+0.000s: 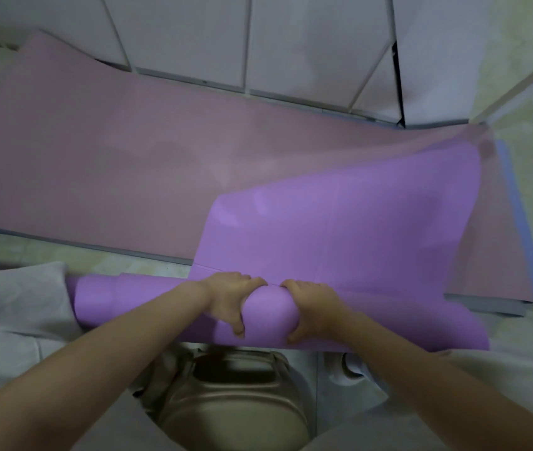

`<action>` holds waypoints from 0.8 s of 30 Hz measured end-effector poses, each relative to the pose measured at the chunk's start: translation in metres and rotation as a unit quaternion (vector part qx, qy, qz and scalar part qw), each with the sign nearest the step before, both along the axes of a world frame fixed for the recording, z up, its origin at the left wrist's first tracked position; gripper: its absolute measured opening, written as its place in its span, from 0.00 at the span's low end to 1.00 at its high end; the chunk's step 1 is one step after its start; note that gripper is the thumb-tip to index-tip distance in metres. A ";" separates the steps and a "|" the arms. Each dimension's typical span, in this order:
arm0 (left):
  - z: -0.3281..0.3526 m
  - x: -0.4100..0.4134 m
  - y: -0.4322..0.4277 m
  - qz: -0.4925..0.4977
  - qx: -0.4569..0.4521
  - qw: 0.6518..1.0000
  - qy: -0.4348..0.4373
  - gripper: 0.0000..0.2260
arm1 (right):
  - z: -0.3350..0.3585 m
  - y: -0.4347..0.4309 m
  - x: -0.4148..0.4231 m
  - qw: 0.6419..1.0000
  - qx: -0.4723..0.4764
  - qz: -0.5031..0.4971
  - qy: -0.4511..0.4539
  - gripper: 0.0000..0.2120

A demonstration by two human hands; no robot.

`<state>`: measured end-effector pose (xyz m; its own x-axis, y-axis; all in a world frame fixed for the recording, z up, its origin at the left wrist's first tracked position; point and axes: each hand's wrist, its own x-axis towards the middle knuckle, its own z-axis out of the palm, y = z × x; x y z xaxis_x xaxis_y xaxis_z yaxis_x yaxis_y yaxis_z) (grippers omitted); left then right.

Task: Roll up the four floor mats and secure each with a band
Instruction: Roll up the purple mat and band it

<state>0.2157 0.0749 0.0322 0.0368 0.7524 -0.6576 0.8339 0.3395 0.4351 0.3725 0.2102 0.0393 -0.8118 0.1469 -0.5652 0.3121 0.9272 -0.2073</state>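
Note:
A purple mat (356, 222) is partly rolled: its rolled end (148, 304) lies across the front, and the loose sheet rises away to the right. My left hand (229, 297) and my right hand (310, 304) both grip the roll side by side near its middle, fingers over the top and thumbs underneath. Below it a pink mat (112, 164) lies flat on the floor. Edges of a grey mat (486, 309) and a blue mat (528, 255) show under the pink one at the right. No band is visible.
White cabinet doors (258, 43) stand along the far side. Pale tiled floor (525, 76) shows at the right and in front. White cloth (14, 307) lies at the left. A beige shoe (236, 402) is below my hands.

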 end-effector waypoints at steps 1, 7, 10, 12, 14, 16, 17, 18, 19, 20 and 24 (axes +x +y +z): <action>0.001 0.002 -0.001 0.000 0.001 1.000 -0.001 0.44 | 0.001 0.000 -0.003 1.000 -0.001 0.000 -0.014 0.41; 0.001 0.019 -0.022 -0.016 0.058 0.994 0.094 0.45 | 0.003 0.002 -0.022 0.992 -0.045 0.001 -0.122 0.40; 0.003 0.040 -0.033 -0.032 0.063 0.982 0.176 0.50 | 0.004 0.004 -0.027 0.988 -0.055 -0.002 -0.147 0.41; 0.006 0.051 -0.036 -0.027 0.056 0.977 0.204 0.55 | 0.004 0.007 -0.030 0.985 -0.068 -0.008 -0.159 0.42; 0.004 0.055 -0.037 -0.008 0.062 0.974 0.216 0.62 | 0.006 0.011 -0.031 0.982 -0.077 -0.013 -0.169 0.43; -0.004 0.053 -0.040 0.009 0.086 0.975 0.206 0.63 | 0.007 0.015 -0.033 0.981 -0.083 -0.018 -0.177 0.42; -0.008 0.052 -0.040 0.015 0.085 0.974 0.208 0.62 | 0.007 0.017 -0.033 0.980 -0.085 -0.020 -0.180 0.42; -0.009 0.054 -0.040 0.011 0.079 0.973 0.217 0.62 | 0.008 0.020 -0.034 0.979 -0.089 -0.023 -0.182 0.42; -0.002 0.056 -0.037 -0.008 0.076 0.970 0.232 0.63 | 0.009 0.023 -0.036 0.978 -0.093 -0.028 -0.184 0.41; 0.002 0.059 -0.036 -0.036 0.068 0.963 0.257 0.62 | 0.009 0.026 -0.037 0.978 -0.098 -0.033 -0.184 0.41; 0.005 0.064 -0.032 -0.056 0.055 0.959 0.274 0.60 | 0.009 0.034 -0.039 0.975 -0.112 -0.037 -0.189 0.40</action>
<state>0.2795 0.0429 0.0374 -0.2070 0.8299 -0.5181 0.9760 0.2121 -0.0501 0.3332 0.2440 0.0483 -0.5309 0.0354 -0.8467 0.4702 0.8435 -0.2596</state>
